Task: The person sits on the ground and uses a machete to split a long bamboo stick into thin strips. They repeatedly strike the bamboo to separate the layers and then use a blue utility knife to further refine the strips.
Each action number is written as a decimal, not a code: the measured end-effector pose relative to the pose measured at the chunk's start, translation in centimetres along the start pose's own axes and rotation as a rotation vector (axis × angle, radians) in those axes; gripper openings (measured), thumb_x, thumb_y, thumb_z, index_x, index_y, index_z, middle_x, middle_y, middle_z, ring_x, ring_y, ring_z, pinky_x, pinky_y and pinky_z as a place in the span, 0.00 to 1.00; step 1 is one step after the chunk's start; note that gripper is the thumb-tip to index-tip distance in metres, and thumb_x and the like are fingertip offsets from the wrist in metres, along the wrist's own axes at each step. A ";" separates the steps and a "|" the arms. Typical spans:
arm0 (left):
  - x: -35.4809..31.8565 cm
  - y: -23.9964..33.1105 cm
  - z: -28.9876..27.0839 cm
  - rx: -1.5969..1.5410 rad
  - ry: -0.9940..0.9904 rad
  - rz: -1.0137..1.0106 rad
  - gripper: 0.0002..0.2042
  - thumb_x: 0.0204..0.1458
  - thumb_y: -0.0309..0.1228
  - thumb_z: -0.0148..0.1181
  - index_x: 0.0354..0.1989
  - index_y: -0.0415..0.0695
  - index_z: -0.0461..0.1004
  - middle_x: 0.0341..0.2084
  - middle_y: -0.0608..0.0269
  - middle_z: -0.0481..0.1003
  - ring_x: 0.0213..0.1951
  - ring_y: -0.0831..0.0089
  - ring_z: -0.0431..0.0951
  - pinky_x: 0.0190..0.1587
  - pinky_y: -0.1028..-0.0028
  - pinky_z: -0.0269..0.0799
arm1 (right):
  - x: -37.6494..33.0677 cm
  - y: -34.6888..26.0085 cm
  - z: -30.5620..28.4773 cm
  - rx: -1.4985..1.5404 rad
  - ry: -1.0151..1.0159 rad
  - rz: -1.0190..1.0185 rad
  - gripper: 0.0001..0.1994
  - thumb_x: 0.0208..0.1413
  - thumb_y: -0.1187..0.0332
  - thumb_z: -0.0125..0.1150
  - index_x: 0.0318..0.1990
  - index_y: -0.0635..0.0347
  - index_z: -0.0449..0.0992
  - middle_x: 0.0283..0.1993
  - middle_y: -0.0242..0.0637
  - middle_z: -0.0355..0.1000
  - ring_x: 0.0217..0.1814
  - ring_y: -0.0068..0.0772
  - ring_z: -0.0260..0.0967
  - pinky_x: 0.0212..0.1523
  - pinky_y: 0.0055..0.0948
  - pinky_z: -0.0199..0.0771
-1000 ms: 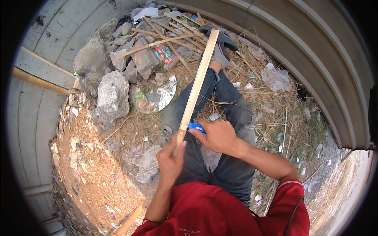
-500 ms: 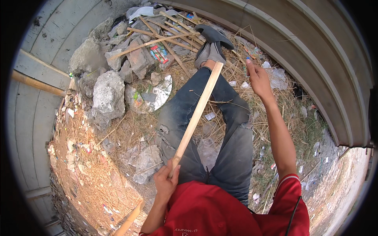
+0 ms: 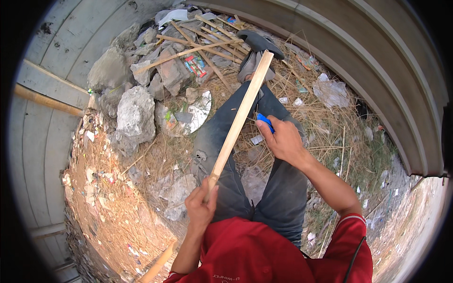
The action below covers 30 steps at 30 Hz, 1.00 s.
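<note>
Left of my fingers (image 3: pixel 207 191), the dirt ground (image 3: pixel 99 207) carries dry straw (image 3: pixel 155 155), grey rocks (image 3: pixel 134 115), broken sticks (image 3: pixel 198 33) and scattered litter (image 3: pixel 330 92).

The right hand (image 3: pixel 283 139) hides most of the blue tool (image 3: pixel 265 121), the left hand (image 3: pixel 200 207) covers the stick's (image 3: pixel 238 120) lower end, and the far litter is too small to tell.

Rocks (image 3: pixel 134 115) and a heap of broken sticks (image 3: pixel 198 35) crowded the ground left of the wooden strip (image 3: pixel 238 122). A curved metal wall (image 3: pixel 377 70) hemmed the right, leaving open straw ground (image 3: pixel 339 141) between.
</note>
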<state>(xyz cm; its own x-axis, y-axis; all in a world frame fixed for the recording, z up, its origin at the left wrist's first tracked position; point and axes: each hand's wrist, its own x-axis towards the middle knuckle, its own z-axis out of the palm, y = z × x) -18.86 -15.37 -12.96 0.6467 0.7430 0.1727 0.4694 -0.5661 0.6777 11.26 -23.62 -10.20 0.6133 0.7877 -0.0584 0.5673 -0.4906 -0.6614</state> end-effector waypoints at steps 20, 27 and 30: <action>-5.9 -4.2 -2.0 -0.019 -0.100 -0.008 0.16 0.53 0.27 0.72 0.50 0.35 0.82 0.23 0.52 0.78 0.21 0.63 0.79 0.26 0.68 0.72 | 10.6 15.3 -8.4 -0.061 0.515 0.322 0.36 0.70 0.39 0.45 0.37 0.71 0.81 0.30 0.62 0.76 0.37 0.65 0.75 0.42 0.51 0.73; -4.2 -3.4 -1.4 -0.042 -0.070 -0.133 0.16 0.55 0.27 0.71 0.51 0.33 0.81 0.25 0.51 0.80 0.22 0.68 0.79 0.28 0.72 0.72 | 7.7 9.4 -4.6 0.380 0.251 0.189 0.31 0.69 0.41 0.51 0.34 0.67 0.76 0.22 0.35 0.65 0.28 0.32 0.63 0.35 0.36 0.66; -2.8 -2.8 -1.3 -0.134 -0.073 -0.133 0.17 0.56 0.27 0.70 0.52 0.34 0.81 0.24 0.52 0.80 0.22 0.74 0.77 0.28 0.74 0.71 | 6.4 5.6 -3.3 0.426 0.231 0.044 0.27 0.70 0.45 0.53 0.35 0.67 0.74 0.23 0.34 0.64 0.28 0.30 0.60 0.34 0.35 0.65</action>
<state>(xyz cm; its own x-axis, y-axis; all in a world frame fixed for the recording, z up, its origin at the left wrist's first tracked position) -22.81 -15.40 -14.45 0.6286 0.7772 0.0268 0.4720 -0.4087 0.7811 20.12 -22.54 -11.82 0.7648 0.6428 0.0422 0.2918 -0.2873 -0.9123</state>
